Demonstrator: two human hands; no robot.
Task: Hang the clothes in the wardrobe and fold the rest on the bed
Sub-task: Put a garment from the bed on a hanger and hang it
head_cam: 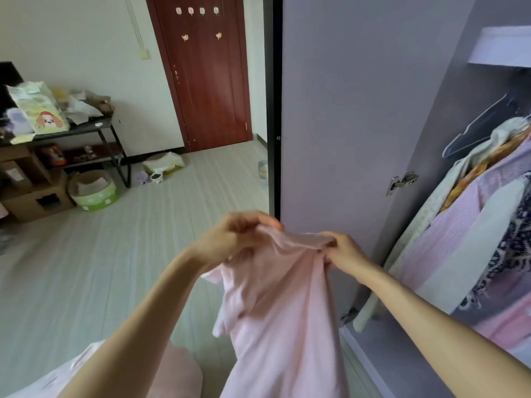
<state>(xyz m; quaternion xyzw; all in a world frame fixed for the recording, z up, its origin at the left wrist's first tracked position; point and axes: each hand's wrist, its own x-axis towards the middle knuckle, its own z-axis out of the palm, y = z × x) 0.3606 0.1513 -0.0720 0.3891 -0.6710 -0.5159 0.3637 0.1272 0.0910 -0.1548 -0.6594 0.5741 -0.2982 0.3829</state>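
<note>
While the cluttered black shelf (86, 130) and the red-brown door (207, 76) stand off to the left, the work sits in the middle: one pale pink garment (275, 311) hangs by its top edge between two hands, its long axis running straight down toward the floor. One left hand (230, 237) curls its fingers over the left end of that edge, and one right hand (342, 251) pinches the right end, so both grip cloth. To the right the open wardrobe (431, 110) holds several hung clothes (459, 225), too overlapped to count, and one bare hanger (477, 127) up and right of the right hand, the nearer one. I judge that reaching it comes next.
</note>
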